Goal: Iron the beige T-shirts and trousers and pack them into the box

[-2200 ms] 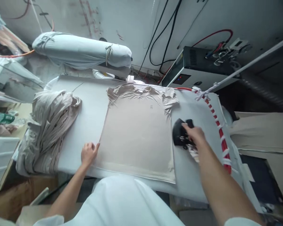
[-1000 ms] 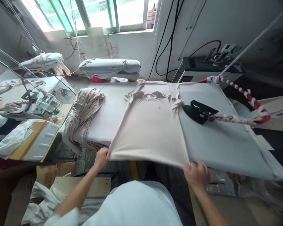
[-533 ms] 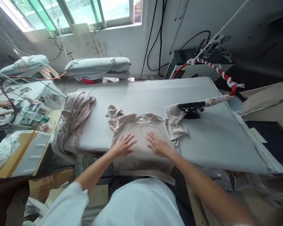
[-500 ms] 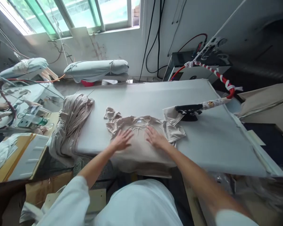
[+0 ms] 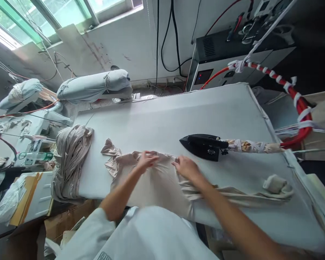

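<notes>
A beige long-sleeved shirt (image 5: 157,184) lies on the pale padded ironing table (image 5: 157,119), its lower part hanging toward my body. My left hand (image 5: 147,161) rests over the neckline, fingers loosely stretched and slightly blurred. At the shoulder on the right, my right hand (image 5: 188,168) pinches the shirt's edge between thumb and fingers. One sleeve (image 5: 241,195) stretches out to the right, its end bunched up; the other lies crumpled on the left. Just beyond my right hand, a black iron (image 5: 203,146) lies on the table, its tip pointing left and its wrapped handle pointing right.
Several beige garments form a draped pile (image 5: 73,159) at the table's left end. A red hose (image 5: 304,115) wrapped in white strips runs from the iron to a cord above. Behind stand a padded sleeve board (image 5: 94,86) and a dark-topped machine (image 5: 213,50).
My hands have gone from lying flat on the shirt to its neckline and shoulder, the right now pinching cloth. The right sleeve now extends rightward. The iron has turned slightly; the view has shifted.
</notes>
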{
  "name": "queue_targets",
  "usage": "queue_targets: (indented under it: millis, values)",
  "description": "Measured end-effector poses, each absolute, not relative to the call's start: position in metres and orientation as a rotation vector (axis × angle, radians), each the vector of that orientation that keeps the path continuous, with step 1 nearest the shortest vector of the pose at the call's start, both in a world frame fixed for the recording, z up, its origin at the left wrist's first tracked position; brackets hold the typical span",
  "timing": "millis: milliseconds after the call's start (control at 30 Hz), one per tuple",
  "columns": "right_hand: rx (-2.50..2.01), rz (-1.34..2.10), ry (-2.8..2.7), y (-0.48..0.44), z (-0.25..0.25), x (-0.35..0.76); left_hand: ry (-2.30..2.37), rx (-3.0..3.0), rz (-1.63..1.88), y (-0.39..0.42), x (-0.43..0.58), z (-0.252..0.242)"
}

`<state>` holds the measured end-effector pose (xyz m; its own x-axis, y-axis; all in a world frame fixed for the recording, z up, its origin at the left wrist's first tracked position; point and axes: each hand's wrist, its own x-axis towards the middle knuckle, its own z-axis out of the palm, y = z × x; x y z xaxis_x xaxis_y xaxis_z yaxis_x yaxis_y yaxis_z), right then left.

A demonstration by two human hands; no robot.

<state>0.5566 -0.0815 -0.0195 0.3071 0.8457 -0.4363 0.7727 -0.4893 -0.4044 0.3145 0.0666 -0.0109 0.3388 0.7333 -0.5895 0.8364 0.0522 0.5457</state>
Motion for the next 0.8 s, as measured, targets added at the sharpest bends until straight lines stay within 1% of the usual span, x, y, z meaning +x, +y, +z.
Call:
queue_targets:
  millis: [67, 133, 200, 267, 300, 333, 400, 467, 500, 567, 633, 700, 800]
  values:
    - [-2.485, 0.791, -1.435, -0.049, -0.036, 0.517, 1.46, 1.796, -0.108, 0.067, 0.369, -0.033]
    - [-2.519, 0.641, -1.338, -0.043, -0.044, 0.506, 1.483, 1.945, -0.119, 0.081, 0.388, -0.045]
    - [-2.493, 0.495, -1.337, -0.054, -0.038, 0.527, 1.434, 2.088, -0.169, 0.101, 0.383, -0.046]
    - [-2.493, 0.361, -1.392, -0.062, -0.019, 0.573, 1.405, 2.173, -0.214, 0.12, 0.373, -0.044]
    - [-2.541, 0.353, -1.424, -0.061, -0.007, 0.6, 1.397, 2.191, -0.246, 0.128, 0.37, -0.043]
    - [-2.613, 0.415, -1.47, -0.054, 0.006, 0.626, 1.39, 2.194, -0.288, 0.133, 0.37, -0.043]
    - [-2.715, 0.806, -1.653, -0.032, 0.031, 0.657, 1.373, 2.171, -0.396, 0.139, 0.378, -0.044]
    - [-2.619, 1.123, -1.924, -0.009, 0.05, 0.646, 1.345, 2.162, -0.463, 0.143, 0.39, -0.046]
    - [-2.52, 1.177, -2.071, -0.002, 0.055, 0.625, 1.329, 2.165, -0.474, 0.146, 0.394, -0.045]
    - [-2.331, 1.149, -2.3, -0.001, 0.057, 0.565, 1.228, 2.17, -0.44, 0.161, 0.39, -0.042]
    - [-2.239, 1.148, -2.383, -0.01, 0.051, 0.505, 1.053, 2.084, -0.37, 0.189, 0.361, -0.034]
    - [-2.354, 1.121, -2.253, -0.014, 0.042, 0.47, 0.898, 1.926, -0.342, 0.221, 0.309, -0.022]
    - [-2.685, 0.968, -1.794, 0.004, 0.03, 0.475, 0.846, 1.885, -0.464, 0.243, 0.224, -0.007]
